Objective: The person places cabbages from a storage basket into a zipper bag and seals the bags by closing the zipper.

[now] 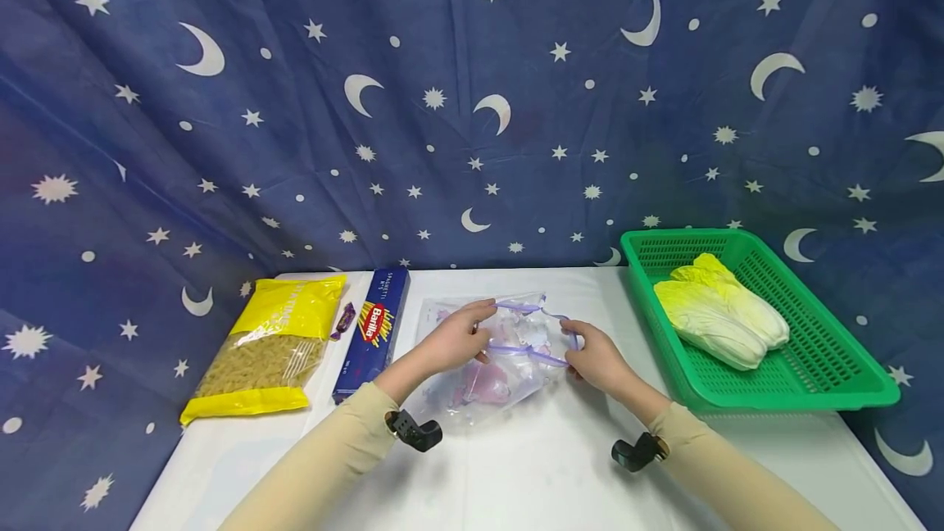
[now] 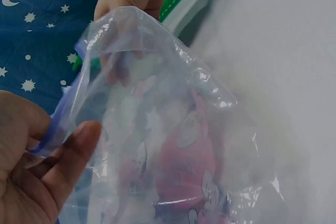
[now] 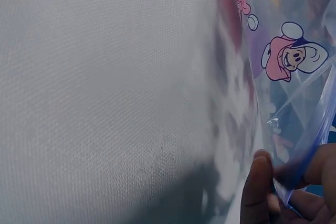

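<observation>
A clear zip bag (image 1: pixel 483 388) with purple zip strips and pink cartoon prints lies over the white table, its mouth spread wide. My left hand (image 1: pixel 459 338) holds the left end of the mouth. In the left wrist view its index finger hooks the purple strip (image 2: pixel 60 121), the thumb close by. Opposite, my right hand (image 1: pixel 596 357) pinches the right end of the rim between thumb and fingers. A printed cartoon face (image 3: pixel 291 59) shows on the bag's side in the right wrist view. Only transparent film and prints show inside the bag.
Left on the table (image 1: pixel 546 474) are a yellow pasta bag (image 1: pixel 269 342), a small purple-wrapped candy (image 1: pixel 343 320) and a blue spaghetti box (image 1: pixel 374 330). At right, a green basket (image 1: pixel 833 301) holds two napa cabbages (image 1: pixel 719 314). A starry blue curtain (image 1: pixel 457 121) hangs behind.
</observation>
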Demonstrator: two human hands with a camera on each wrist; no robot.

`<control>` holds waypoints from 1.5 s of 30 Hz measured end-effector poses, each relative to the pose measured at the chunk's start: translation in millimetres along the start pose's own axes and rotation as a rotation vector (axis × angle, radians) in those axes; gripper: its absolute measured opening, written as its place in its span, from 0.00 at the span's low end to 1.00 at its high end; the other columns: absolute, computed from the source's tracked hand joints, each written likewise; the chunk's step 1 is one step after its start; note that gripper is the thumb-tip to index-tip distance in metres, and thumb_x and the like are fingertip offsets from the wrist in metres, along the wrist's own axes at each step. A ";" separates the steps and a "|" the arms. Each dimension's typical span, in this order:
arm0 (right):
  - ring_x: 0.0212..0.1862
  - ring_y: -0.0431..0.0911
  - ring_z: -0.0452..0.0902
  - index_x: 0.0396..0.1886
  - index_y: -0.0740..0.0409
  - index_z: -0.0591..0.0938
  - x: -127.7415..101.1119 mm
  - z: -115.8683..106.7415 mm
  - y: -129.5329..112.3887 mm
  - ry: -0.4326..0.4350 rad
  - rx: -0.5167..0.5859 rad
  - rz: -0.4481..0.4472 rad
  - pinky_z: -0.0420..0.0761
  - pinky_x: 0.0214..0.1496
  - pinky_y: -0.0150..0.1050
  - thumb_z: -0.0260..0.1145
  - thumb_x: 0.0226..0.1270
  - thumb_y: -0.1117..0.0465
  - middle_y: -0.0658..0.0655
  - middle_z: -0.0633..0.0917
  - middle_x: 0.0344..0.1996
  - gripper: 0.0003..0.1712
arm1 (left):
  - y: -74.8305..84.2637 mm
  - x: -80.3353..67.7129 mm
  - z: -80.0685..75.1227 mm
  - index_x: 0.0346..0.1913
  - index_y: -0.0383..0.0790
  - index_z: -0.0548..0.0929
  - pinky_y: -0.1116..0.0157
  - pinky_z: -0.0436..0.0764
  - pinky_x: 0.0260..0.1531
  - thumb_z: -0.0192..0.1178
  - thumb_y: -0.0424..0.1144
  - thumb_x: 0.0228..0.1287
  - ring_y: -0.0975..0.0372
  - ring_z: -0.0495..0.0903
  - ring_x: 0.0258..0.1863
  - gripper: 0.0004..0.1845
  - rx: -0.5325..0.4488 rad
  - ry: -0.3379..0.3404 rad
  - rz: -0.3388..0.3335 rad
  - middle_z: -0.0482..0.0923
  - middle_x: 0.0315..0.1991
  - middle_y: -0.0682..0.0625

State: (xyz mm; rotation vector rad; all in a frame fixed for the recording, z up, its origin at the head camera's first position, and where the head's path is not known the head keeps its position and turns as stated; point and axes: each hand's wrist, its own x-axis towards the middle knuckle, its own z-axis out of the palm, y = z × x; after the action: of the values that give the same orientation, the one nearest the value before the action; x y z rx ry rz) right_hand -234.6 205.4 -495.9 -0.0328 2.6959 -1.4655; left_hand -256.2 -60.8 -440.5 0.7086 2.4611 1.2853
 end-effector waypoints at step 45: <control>0.62 0.60 0.77 0.79 0.65 0.59 -40.5 -56.3 -57.9 -0.189 -0.090 -0.094 0.83 0.57 0.52 0.64 0.75 0.57 0.71 0.64 0.74 0.40 | -7.3 -2.3 11.0 0.78 0.31 0.60 0.63 0.87 0.43 0.64 0.32 0.67 0.57 0.88 0.34 0.39 -0.361 0.010 -0.040 0.70 0.69 0.32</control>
State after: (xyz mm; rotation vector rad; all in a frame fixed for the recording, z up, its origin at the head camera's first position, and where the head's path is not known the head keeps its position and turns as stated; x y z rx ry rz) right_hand -199.3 223.2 -414.7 -0.2914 2.6360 -1.2905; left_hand -251.4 -58.0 -452.7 0.5559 2.1501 1.6583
